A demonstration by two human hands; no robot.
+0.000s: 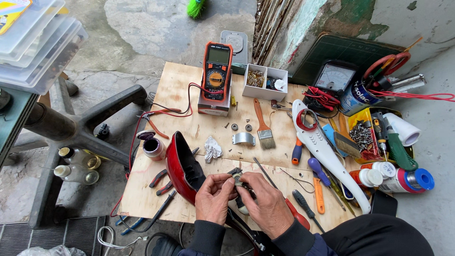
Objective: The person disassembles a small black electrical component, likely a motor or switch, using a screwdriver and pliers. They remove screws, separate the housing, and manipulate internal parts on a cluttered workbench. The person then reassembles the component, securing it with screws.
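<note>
While both hands meet over the front edge of the plywood counter (189, 85), the left hand (213, 198) and right hand (265, 204) pinch the same small metal part (238, 180) btw their fingertips, so each grip is closed on it. Part sits right at the mouth of a red shell housing (179, 163), just above it. Nearby: orange multimeter (216, 71) w/ red leads up top, paintbrush (263, 125), a metal clamp (243, 138), crumpled tissue (212, 148), screwdrivers (316, 182) off to the right, white plastic cover (327, 151).
</note>
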